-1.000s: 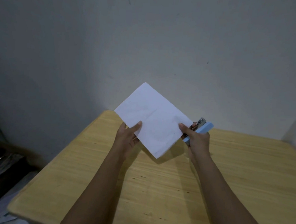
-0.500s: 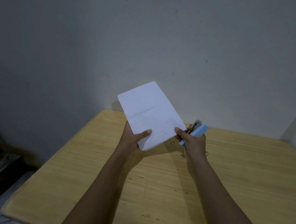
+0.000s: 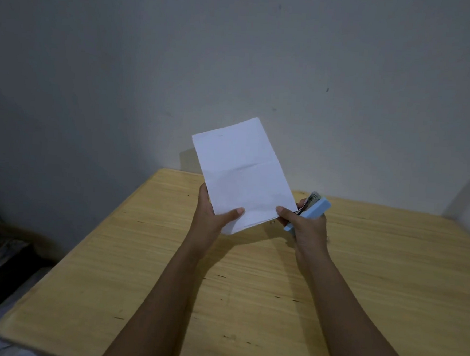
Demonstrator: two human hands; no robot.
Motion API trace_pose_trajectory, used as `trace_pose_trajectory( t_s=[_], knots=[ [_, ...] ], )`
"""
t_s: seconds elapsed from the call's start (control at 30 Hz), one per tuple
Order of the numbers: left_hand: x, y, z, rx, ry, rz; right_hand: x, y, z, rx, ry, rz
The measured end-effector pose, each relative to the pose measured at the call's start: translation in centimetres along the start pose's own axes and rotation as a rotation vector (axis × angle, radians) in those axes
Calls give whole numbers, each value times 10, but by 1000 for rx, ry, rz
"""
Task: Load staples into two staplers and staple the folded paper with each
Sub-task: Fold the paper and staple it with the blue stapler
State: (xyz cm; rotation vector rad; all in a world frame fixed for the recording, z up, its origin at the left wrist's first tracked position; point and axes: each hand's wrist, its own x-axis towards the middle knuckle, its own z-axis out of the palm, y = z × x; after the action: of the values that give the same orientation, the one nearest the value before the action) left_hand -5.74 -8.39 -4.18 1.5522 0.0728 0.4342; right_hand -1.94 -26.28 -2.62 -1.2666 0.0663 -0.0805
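Fingers of the left hand (image 3: 211, 215) are closed on the folded paper (image 3: 242, 172): the thumb lies across its near face by the lower left corner, the remaining fingers sit behind the sheet. Right hand (image 3: 307, 227) is wrapped round a light blue stapler (image 3: 313, 212), with the thumb pressed on the paper's lower right edge, so this hand has hold of both the stapler and the sheet's corner. Both items are held up in the air above the wooden table (image 3: 248, 290), over its far half, in front of the grey wall (image 3: 236, 66).

Markings: no brand, label or writing can be read on paper or stapler. One small dark mark shows near the sheet's top left; it cannot be resolved. A faint crease crosses the sheet at mid-height.

Orientation: the paper stands nearly upright, long axis running from the hands up and slightly left, short edges at top and bottom. The stapler's long axis runs from lower left to upper right, its metal end uppermost and away from the person. Whether the paper sits inside the stapler's mouth cannot be told.
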Motion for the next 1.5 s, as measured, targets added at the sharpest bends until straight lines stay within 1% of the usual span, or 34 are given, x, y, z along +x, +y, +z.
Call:
trace_pose_trajectory(
  t_s=[0.07,0.13,0.2,0.27,0.43,0.6,0.7,0.9,0.97,1.03,1.13,1.23,1.5],
  knots=[
    [-1,0,1,-16,10,-7,-1,1,-1,17,3,-1],
    [-3,2,2,-91,-2,-41,-1,4,0,45,34,-9],
    [-5,5,5,-167,-40,-81,-1,6,3,73,77,10],
    [-6,7,7,-187,-77,-91,0,9,6,79,107,32],
    [-6,10,5,-172,-66,-79,-5,11,5,135,61,16],
    [-4,13,4,-178,2,-27,-6,2,8,-30,25,14],
    [-5,16,3,-181,29,10,-8,3,12,-113,-36,93],
    [-6,21,4,-230,43,82,-23,3,19,-150,-312,227],
    [-7,21,4,-223,46,103,-27,5,21,-163,-409,215],
    [-7,20,4,-205,46,115,-30,6,23,-93,-456,174],
    [-9,20,4,-182,52,111,-33,3,23,66,-458,147],
    [-9,21,4,-163,34,109,-32,4,21,64,-442,134],
    [-10,21,5,-156,-31,101,-30,5,21,70,-387,175]
  ],
)
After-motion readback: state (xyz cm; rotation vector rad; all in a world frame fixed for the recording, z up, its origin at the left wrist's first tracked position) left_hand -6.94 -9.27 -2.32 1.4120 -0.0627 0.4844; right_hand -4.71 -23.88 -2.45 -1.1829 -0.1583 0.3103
